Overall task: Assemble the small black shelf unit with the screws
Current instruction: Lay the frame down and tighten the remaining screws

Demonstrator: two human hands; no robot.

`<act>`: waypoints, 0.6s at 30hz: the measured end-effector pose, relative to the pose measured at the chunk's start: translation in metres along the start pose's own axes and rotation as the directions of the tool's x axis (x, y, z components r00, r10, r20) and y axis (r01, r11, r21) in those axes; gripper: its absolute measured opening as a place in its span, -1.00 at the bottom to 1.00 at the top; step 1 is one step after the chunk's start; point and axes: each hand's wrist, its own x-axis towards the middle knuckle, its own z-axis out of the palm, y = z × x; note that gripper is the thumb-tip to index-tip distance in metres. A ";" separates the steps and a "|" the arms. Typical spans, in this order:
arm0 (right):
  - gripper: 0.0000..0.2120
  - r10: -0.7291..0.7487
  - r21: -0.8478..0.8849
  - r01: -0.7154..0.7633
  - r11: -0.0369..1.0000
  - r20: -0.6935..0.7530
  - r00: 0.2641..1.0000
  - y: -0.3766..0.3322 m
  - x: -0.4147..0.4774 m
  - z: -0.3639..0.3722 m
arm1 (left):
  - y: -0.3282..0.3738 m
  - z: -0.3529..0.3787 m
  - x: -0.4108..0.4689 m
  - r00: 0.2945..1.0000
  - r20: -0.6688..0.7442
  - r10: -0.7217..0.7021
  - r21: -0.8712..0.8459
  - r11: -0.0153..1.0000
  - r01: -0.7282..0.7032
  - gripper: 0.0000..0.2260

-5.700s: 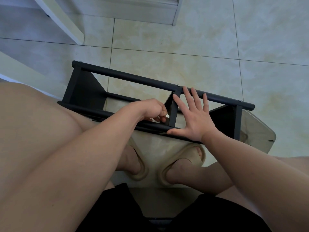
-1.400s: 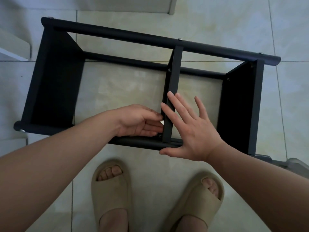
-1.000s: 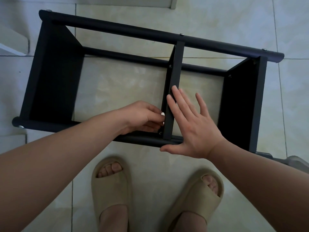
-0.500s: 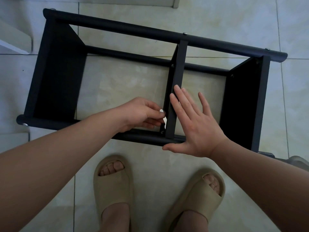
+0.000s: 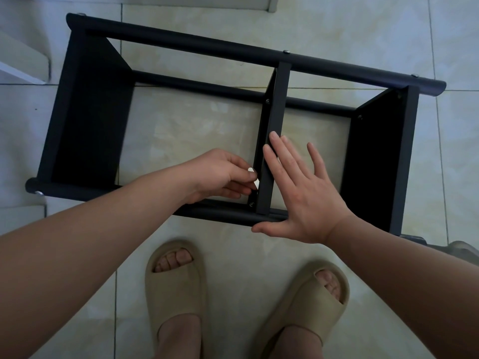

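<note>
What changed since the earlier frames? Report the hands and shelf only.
Little: fingers of the left hand shifted slightly, working at the lower end of the middle panel. The right hand stayed flat against that panel; the shelf unit stayed on the floor.

One wide-angle head cam, pointing nr straight down, close above shelf unit [image 5: 88,112] on floor [image 5: 337,29].

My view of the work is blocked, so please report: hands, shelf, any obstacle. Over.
Left hand pinches small white piece beside middle panel, at its lower screw. Right hand flat on that panel. Shelf unit lies on floor. No obstacle seen.
</note>
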 end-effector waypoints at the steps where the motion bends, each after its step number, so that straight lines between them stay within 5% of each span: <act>1: 0.19 -0.001 -0.001 0.001 1.000 0.000 1.000 0.000 0.000 0.000 | 0.001 0.001 0.000 1.000 0.004 -0.003 -0.011 1.000 0.003 -0.96; 8: 0.18 -0.001 0.002 0.001 1.000 0.007 1.000 0.000 0.000 -0.001 | 0.001 0.005 -0.002 0.998 0.017 -0.055 -0.060 0.997 0.056 -0.93; 18: 0.19 -0.002 -0.001 0.002 1.000 0.008 1.000 0.000 0.000 -0.001 | 0.003 0.004 -0.006 0.999 0.047 0.006 0.125 0.992 -0.012 -0.85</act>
